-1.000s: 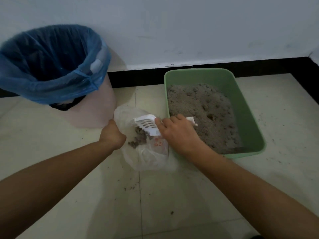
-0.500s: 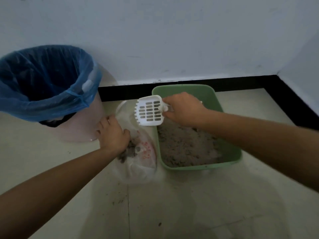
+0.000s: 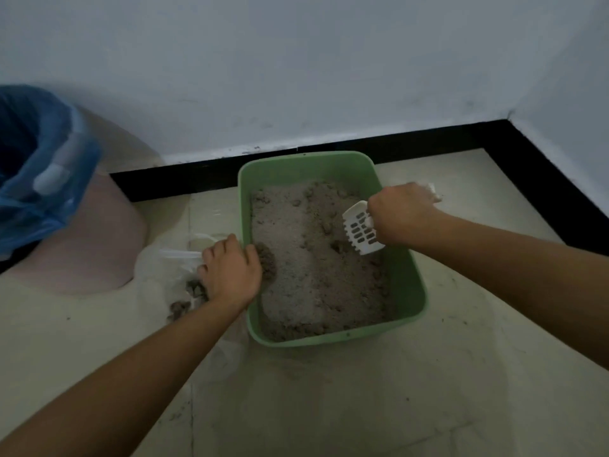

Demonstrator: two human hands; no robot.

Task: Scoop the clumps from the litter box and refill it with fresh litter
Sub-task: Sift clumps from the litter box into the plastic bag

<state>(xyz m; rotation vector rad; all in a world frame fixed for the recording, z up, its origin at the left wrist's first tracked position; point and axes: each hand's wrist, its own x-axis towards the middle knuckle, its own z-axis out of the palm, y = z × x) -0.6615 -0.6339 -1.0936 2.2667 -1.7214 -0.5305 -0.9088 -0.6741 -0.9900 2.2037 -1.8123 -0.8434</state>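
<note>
A green litter box (image 3: 408, 291) sits on the tiled floor near the wall, filled with grey litter (image 3: 306, 258) with several clumps in it. My right hand (image 3: 400, 212) grips the handle of a white slotted scoop (image 3: 361, 230), whose blade tips down over the right side of the litter. My left hand (image 3: 230, 270) rests at the box's left rim, holding the edge of a clear plastic bag (image 3: 171, 268) that lies on the floor. Dark clumps (image 3: 184, 300) lie inside the bag.
A pink bin (image 3: 89, 239) lined with a blue bag (image 3: 39, 166) stands at the left against the wall. A black skirting board runs along the wall and turns a corner at the right. Specks of litter dot the floor tiles.
My right hand has carried the scoop from over the bag across to the right side of the litter box. My left hand stays at the bag's edge.
</note>
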